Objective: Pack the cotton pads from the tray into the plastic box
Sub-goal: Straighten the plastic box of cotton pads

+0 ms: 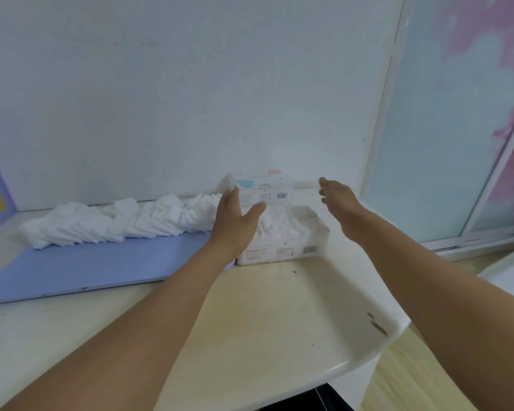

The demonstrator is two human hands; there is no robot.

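Head view, the only camera: two bare forearms reach from the bottom of the frame toward a clear plastic box (282,241) standing just right of centre on a cream table (279,315). The box is already heaped with white cotton pads, and its hinged lid (261,185) stands up behind it against the pale wall. The left hand (235,221) hovers at the box's left edge, fingers loosely spread, thumb out over the pads, gripping nothing. The right hand (339,200) hangs in the air over the box's right end, fingers relaxed and parted, also empty. To the left of centre lies a flat blue tray (86,268), its right end touching or nearly touching the box; whether it touches cannot be told, since the left wrist covers that spot. A long ragged row of cotton pads (116,223) still lies along the tray's far edge, running from the middle left of the frame up to just beside the left hand, well apart from the right hand. The likely trouble is overfilling: the box looks heaped, so pressing in more pads could spill loose ones onto the table or stop the lid from closing. A careless sweep of the left hand could also scatter the light, loose row off the tray.
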